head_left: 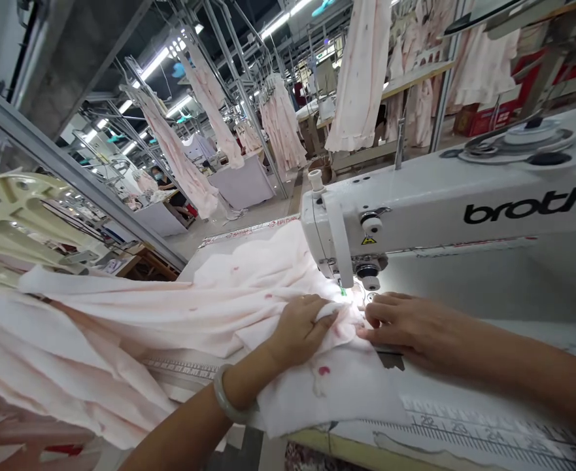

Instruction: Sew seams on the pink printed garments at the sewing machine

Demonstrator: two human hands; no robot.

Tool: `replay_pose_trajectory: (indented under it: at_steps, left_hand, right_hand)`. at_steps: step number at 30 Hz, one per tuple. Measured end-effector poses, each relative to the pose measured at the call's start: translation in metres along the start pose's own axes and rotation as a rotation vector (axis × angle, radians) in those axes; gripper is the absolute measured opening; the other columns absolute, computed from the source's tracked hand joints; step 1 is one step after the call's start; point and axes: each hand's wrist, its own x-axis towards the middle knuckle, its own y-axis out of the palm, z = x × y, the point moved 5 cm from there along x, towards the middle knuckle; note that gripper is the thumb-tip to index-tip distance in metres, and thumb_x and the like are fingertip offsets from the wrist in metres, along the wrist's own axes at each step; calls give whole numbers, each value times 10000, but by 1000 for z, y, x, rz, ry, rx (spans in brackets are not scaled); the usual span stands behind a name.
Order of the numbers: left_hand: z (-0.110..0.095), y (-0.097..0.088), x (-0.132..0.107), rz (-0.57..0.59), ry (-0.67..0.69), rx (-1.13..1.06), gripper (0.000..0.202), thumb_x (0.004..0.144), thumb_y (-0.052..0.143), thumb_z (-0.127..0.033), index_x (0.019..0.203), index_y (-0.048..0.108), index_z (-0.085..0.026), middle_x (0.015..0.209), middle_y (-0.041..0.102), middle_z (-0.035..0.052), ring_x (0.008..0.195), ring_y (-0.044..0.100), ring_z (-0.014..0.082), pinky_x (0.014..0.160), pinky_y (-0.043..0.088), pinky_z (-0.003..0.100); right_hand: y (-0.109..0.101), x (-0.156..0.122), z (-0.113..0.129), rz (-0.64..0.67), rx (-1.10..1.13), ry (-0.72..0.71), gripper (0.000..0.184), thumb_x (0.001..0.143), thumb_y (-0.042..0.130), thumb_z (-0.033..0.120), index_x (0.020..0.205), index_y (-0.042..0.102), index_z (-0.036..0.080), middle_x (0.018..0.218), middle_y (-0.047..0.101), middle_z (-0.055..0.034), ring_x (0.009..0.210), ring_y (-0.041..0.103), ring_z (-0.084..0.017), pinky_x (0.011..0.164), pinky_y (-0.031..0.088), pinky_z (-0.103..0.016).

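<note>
Pale pink fabric with small red spots is spread over the sewing table and bunched up towards the needle. My left hand rests on it with fingers curled, gripping a fold just left of the needle. A pale bangle circles that wrist. My right hand lies on the fabric's edge right of the needle, its fingers pressed together and pinching the cloth. The white sewing machine stands over both hands, its head and presser foot right above my fingertips.
A measuring scale runs along the table's front edge. Cream plastic parts sit at the left behind the fabric pile. Pink garments hang on overhead rails across the hall. Another person sits at a far table.
</note>
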Motion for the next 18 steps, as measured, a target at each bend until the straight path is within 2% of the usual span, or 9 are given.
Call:
replay_pose_trajectory:
  at_steps: [4, 9, 13, 18]
  left_hand:
    - [-21, 3, -3, -40, 101, 190, 304, 1058, 452, -308, 940, 707, -191, 863, 660, 61, 792, 616, 201, 742, 466, 339]
    - [-38, 19, -7, -90, 270, 455, 246, 1013, 609, -406, 932, 685, -186, 821, 649, 52, 736, 607, 217, 704, 422, 375]
    - [-38, 20, -10, -128, 288, 460, 86, 936, 623, -252, 930, 678, -186, 804, 650, 35, 712, 591, 212, 689, 411, 376]
    - [-35, 14, -13, -118, 258, 382, 227, 861, 613, -179, 1067, 708, -187, 849, 666, 41, 739, 596, 216, 688, 433, 361]
  right_hand:
    - [0, 1, 2, 28, 69, 41, 264, 900, 545, -15, 938, 679, 209, 852, 600, -25, 802, 537, -199, 735, 358, -342]
    - [2, -2, 2, 26, 84, 63, 199, 972, 567, 46, 884, 640, 210, 806, 585, -7, 760, 513, -200, 717, 331, -342]
    - [2, -3, 3, 26, 78, 79, 211, 966, 587, 49, 829, 589, 209, 766, 573, 6, 722, 486, -195, 709, 317, -340]
    - [-4, 0, 8, -3, 72, 64, 252, 1006, 526, 84, 794, 538, 217, 721, 562, 7, 682, 489, -194, 667, 306, -329]
